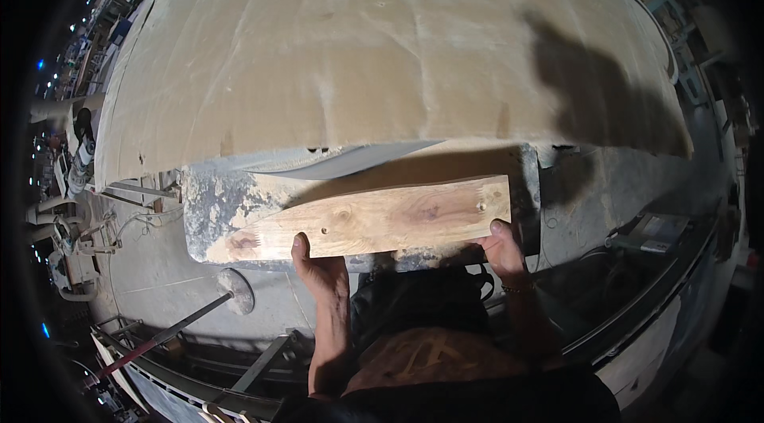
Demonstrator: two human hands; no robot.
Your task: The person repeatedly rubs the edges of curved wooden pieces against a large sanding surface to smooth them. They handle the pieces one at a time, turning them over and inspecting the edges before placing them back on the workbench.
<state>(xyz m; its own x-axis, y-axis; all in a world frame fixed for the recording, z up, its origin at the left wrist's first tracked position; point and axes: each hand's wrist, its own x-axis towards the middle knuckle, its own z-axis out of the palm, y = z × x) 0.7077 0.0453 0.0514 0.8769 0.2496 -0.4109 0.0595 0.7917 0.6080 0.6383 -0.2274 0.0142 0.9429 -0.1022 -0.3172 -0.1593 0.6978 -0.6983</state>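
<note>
I hold a pale wooden board (pixel 374 220) level in front of me. Its near edge is straight, its far edge curves, and it narrows to a point at the left. Two small round holes and darker knots show in its face. My left hand (pixel 321 270) grips the near edge left of the middle, thumb on top. Close to the right end, my right hand (pixel 503 250) grips the same edge, also with its thumb up. The fingers of both hands are mostly hidden under the wood. Below and behind the board lies a dark worktop (pixel 208 204) coated with sawdust.
A large tan sheet-like cover (pixel 382 49) overhangs the worktop's far side. Under its front edge runs a curved grey strip (pixel 366 159). A pole with a round, dusty base (pixel 237 292) stands on the left. At the right is a long dark rail (pixel 637 307).
</note>
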